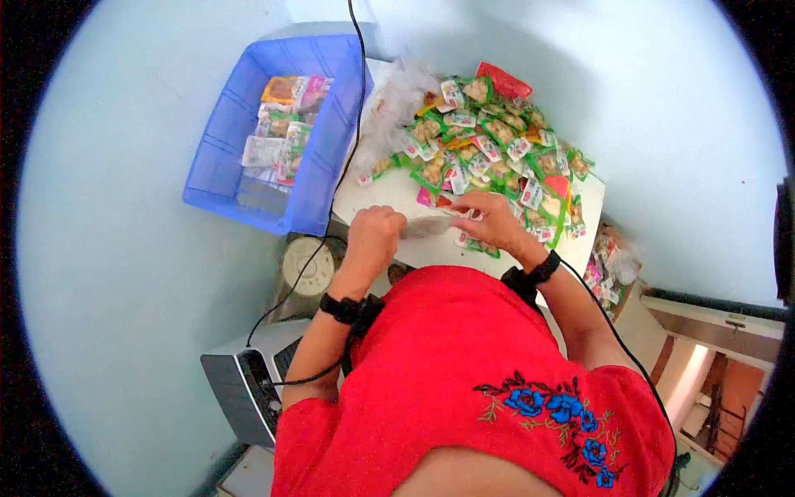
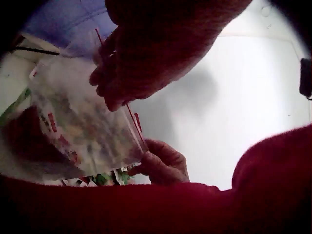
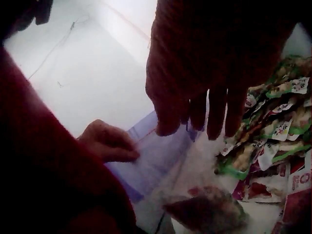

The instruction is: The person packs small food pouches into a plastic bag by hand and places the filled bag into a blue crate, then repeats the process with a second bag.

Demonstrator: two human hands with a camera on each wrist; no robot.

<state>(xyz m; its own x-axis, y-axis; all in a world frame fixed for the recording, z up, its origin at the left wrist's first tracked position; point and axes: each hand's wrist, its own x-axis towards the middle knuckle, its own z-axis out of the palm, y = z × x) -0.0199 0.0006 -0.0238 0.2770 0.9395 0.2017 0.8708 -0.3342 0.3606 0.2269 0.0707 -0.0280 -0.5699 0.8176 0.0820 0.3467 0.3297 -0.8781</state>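
A clear zip bag point(image 2: 83, 117) with a red line along its top edge is stretched between my two hands, small packets showing blurred through its plastic. My left hand point(image 1: 374, 240) pinches one end of that edge, with the fingers curled in. At the other end my right hand point(image 1: 494, 222) holds the edge between thumb and fingers, its remaining fingers extended in the right wrist view. Seen from the right wrist, a dark red packet point(image 3: 207, 209) lies low in the bag. Just beyond the hands, a heap of green-edged snack packets point(image 1: 497, 137) covers much of the white table point(image 1: 377, 195).
A blue plastic crate point(image 1: 215, 157) holding several packed bags stands to the left. Crumpled clear plastic bags point(image 1: 397, 95) lie between crate and heap. A black cable point(image 1: 358, 108) hangs down past the crate. Below the crate is a round whitish lid point(image 1: 308, 265).
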